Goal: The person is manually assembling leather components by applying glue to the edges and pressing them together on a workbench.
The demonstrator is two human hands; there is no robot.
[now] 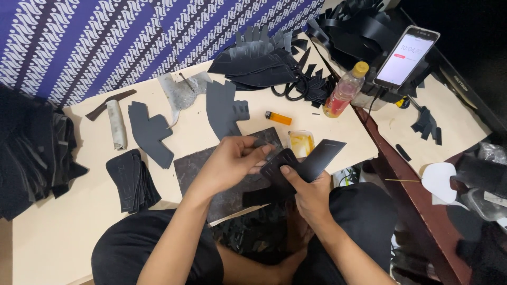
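Your left hand (232, 161) and right hand (309, 192) are both closed on a black leather piece (301, 166), thumbs pressing it, above the front edge of the dark work slab (200, 163). A small glue tub (301, 142) sits just beyond the leather. Bare board (58, 232) lies open at your left, past a stack of black cutouts (129, 179).

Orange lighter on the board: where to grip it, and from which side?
Probably from straight above, pinching the long sides of the lighter at its middle. It lies flat on the pale board, lengthwise left to right, with bare surface on both long sides. The plastic bottle and the scissors stand clear of it, and both hands are busy with the black piece.
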